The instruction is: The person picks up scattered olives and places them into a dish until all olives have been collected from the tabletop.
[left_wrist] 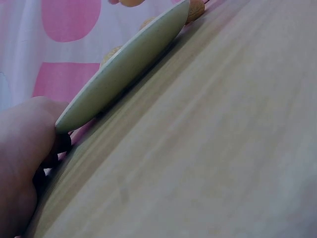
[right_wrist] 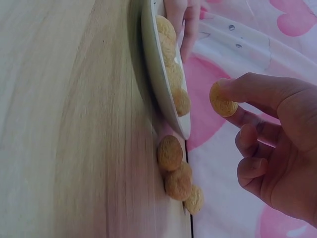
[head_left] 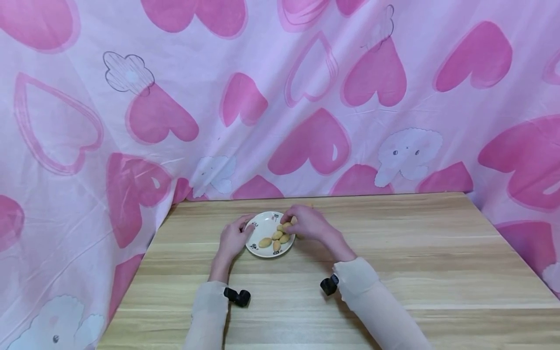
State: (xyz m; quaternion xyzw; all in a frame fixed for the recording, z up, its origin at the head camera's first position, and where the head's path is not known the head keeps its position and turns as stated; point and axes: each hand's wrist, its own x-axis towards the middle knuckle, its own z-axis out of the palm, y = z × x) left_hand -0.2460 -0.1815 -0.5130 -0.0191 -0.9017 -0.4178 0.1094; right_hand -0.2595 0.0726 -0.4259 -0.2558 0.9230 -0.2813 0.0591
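1. Head view: Pale sleeves point(head_left: 372, 291) with black cameras point(head_left: 238, 297) at the cuffs extend over a wood-grain table point(head_left: 393, 243), set before a pink heart-print cloth point(head_left: 315, 73). The left hand point(head_left: 233, 239) grips the left rim of a white, patterned plate point(head_left: 266, 226), thumb over the edge. Tan walnuts point(head_left: 265, 242) sit on the plate's near and right sides, while the right hand point(head_left: 309, 222) is poised at its far right rim.

2. Left wrist view: The plate, seen low from the side, shows its pale outer wall, with the left hand's thumb against the rim at left. Tops of walnuts rise above the edge; another appears past the plate's far end. A fingertip and part of a walnut are cropped at the top.

3. Right wrist view: The right hand pinches one walnut point(right_wrist: 222, 101) between thumb and fingers, clear of the plate, its other fingers curled inward. More walnuts line the plate's inside, and a loose cluster point(right_wrist: 178, 186) lies on the table just beside it. The left hand's fingers show at the opposite rim.
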